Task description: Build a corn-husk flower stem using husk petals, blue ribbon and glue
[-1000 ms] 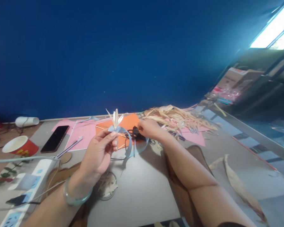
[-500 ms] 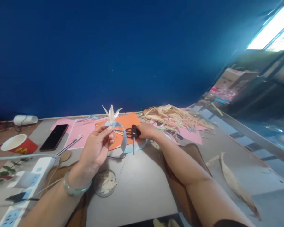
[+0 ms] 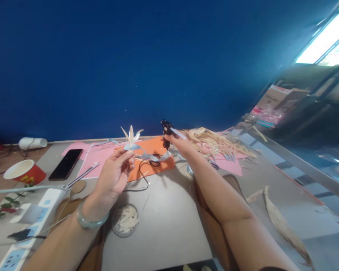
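Observation:
My left hand (image 3: 121,165) is closed, pinching a small pale husk flower (image 3: 131,136) upright by its base between thumb and fingers. A light blue ribbon (image 3: 149,156) runs from the flower's base to the right, towards my other hand. My right hand (image 3: 178,145) grips a black hot glue gun (image 3: 166,129), raised above the orange sheet (image 3: 158,143). A whitish glue stick (image 3: 178,132) sticks out of the gun's rear. The gun's black cord (image 3: 141,172) loops down over the sheet onto the table.
Dried husk strips (image 3: 206,137) lie heaped at the back right. A round dish (image 3: 125,220) of pale pieces stands in front. On the left are a phone (image 3: 66,164), a red paper cup (image 3: 25,172) and a power strip (image 3: 39,216) with cables. A dry leaf (image 3: 282,222) lies at right.
My right hand has lifted the glue gun off the low spot over the orange sheet and turned it upright. The ribbon now hangs less in a loop. My left hand has barely moved.

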A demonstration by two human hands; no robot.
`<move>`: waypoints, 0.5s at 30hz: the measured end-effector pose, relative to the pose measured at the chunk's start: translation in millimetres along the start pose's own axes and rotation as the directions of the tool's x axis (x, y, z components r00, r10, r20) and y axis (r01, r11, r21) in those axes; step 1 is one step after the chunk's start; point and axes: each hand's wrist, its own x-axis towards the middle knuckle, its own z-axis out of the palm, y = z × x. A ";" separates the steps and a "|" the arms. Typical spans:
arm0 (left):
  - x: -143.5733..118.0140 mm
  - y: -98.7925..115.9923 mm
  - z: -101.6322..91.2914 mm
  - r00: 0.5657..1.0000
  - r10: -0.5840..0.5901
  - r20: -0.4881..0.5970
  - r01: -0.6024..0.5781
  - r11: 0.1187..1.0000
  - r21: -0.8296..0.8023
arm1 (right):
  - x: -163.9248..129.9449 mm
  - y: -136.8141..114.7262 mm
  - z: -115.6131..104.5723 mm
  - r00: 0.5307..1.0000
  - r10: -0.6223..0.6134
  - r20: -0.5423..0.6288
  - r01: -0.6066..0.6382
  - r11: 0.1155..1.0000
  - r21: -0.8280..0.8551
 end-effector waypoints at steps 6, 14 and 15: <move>3.7 -0.8 -1.3 1.000 0.026 0.002 -0.026 1.000 0.007 | -4.7 -21.2 6.4 0.954 -0.191 -0.233 0.257 0.919 0.299; 7.7 -2.3 1.2 0.997 0.065 -0.028 -0.064 0.997 0.052 | -52.9 -61.2 26.6 0.936 -0.340 -0.091 0.348 0.932 0.099; 7.8 -2.4 1.2 0.997 0.071 -0.022 -0.069 0.996 0.064 | -59.3 -62.6 27.9 0.936 -0.350 -0.020 0.351 0.936 0.033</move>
